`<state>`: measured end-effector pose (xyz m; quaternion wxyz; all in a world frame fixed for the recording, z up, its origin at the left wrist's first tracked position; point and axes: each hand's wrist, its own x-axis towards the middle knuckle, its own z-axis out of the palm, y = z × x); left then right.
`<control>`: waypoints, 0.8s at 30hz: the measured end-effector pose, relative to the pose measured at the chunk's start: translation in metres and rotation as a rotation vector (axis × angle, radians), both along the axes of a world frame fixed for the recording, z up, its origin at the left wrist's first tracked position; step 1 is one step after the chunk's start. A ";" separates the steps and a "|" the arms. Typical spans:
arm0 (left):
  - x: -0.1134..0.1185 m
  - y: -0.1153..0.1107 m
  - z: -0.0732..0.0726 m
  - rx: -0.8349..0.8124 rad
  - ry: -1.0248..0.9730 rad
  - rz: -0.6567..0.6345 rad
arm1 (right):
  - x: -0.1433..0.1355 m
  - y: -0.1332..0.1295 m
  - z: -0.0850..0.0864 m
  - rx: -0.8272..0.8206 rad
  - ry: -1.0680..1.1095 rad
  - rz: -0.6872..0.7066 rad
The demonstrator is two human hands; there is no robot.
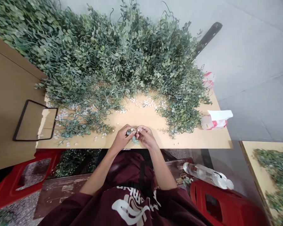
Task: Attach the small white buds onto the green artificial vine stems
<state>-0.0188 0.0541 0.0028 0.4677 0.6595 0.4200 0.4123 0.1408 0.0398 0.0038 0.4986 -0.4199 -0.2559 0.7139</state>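
Note:
Close together over the table's front edge, my two hands meet at a small sprig of artificial green leaves. My left hand is closed around its stem part. With thumb and forefinger together, my right hand pinches at the sprig's end, where a tiny white piece shows; its exact kind is too small to tell. Small white bits lie scattered on the wooden tabletop. Behind them a large heap of artificial leaf sprigs spreads across the table, and looser sprigs lie to the left.
A cardboard box and a black wire frame stand at the left. On the right lies a tissue pack. A clear plastic bottle rests by a red stool. Another table with greenery is far right.

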 end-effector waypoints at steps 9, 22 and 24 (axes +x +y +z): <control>0.001 0.000 0.001 -0.001 0.019 0.008 | -0.001 -0.001 0.001 0.006 0.005 -0.012; 0.002 0.002 -0.005 0.033 0.040 0.049 | -0.006 0.001 0.002 0.056 -0.086 -0.049; 0.003 0.002 -0.005 0.038 0.038 0.051 | -0.007 0.002 0.002 0.051 -0.109 -0.044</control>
